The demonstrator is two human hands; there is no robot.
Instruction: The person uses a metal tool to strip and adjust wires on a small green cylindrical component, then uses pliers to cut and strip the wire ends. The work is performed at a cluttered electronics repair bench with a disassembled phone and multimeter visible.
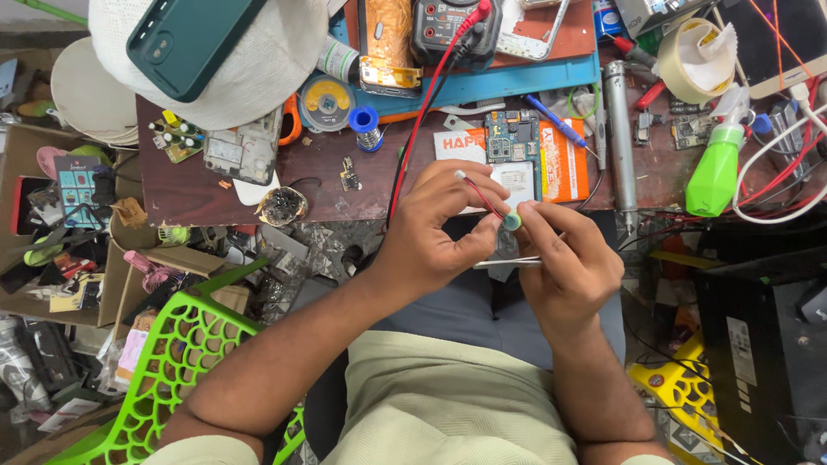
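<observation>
- Nearest, the person's forearms rise from a lap in grey trousers, beside a green lattice chair [185,362].
- Just above, the left hand [431,237] curls its fingers closed around a thin red probe [479,194], pinched between thumb and forefinger.
- Close by, the right hand [564,263] is closed on metal tweezers [508,263] and pinches a small green round part [512,221], which the probe's tip touches.
- Beyond the hands, a phone circuit board [512,138] lies on an orange card [564,159] at the edge of the brown workbench [189,185].
- Farther back stand a multimeter [448,30], a solder spool [368,125] and a green spray bottle [717,168].
</observation>
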